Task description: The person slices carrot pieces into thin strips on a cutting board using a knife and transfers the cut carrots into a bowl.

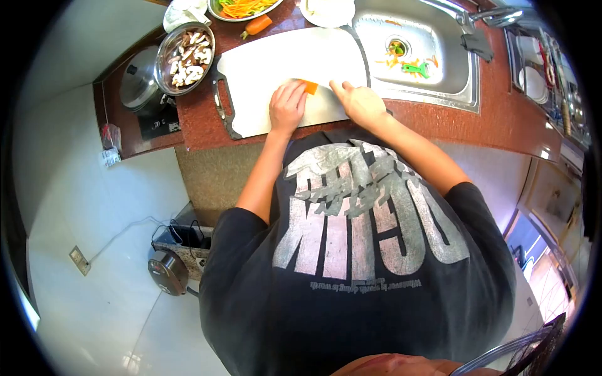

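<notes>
On the white cutting board (pixel 269 59) lies a short piece of orange carrot (pixel 310 87). The fingers of my left hand (pixel 288 106) are closed on it from the left. To its right, my right hand (pixel 362 106) is wrapped round a knife, its index finger stretched forward along the top. A bit of the dark handle shows behind the palm. The pale blade, hard to make out against the board, points toward the carrot piece.
A glass bowl of sliced mushrooms (pixel 187 66) stands left of the board. Behind are a carrot (pixel 256 26), a bowl of shredded vegetables (pixel 244 7) and a white bowl (pixel 327 11). In the sink (pixel 370 22) lie peelings and a green peeler (pixel 416 69). A lidded pot (pixel 139 81) stands far left.
</notes>
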Available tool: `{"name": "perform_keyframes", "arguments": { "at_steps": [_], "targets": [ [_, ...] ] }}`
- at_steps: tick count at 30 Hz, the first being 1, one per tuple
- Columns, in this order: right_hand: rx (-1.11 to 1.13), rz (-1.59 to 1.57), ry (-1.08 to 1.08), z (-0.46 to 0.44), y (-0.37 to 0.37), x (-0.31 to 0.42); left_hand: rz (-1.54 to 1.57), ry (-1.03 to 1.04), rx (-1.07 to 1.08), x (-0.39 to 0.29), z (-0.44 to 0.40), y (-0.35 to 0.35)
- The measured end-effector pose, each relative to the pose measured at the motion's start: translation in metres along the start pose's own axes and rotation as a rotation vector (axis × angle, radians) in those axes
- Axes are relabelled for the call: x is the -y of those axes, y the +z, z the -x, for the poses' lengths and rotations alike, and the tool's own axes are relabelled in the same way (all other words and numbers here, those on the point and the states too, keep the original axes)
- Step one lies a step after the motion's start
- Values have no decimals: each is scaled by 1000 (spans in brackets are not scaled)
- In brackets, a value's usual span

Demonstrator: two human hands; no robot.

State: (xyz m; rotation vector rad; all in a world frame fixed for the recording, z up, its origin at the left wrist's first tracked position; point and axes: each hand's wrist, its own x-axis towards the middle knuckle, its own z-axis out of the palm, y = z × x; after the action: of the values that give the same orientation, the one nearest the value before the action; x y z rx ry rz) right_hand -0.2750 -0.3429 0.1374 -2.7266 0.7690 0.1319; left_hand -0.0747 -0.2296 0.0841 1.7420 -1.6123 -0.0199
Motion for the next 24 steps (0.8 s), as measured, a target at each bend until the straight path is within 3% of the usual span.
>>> {"name": "perform_keyframes", "arguments": {
  "at_steps": [8, 20, 24],
  "targets": [
    [-116, 166, -56, 3, 6, 17, 4, -65, 16, -8, 11, 14],
    [166, 311, -114, 2, -19, 15, -12, -60, -26, -10, 10, 14],
    [127, 145, -79, -11, 3, 8, -18, -88, 36, -9, 15, 13]
  ]
}}
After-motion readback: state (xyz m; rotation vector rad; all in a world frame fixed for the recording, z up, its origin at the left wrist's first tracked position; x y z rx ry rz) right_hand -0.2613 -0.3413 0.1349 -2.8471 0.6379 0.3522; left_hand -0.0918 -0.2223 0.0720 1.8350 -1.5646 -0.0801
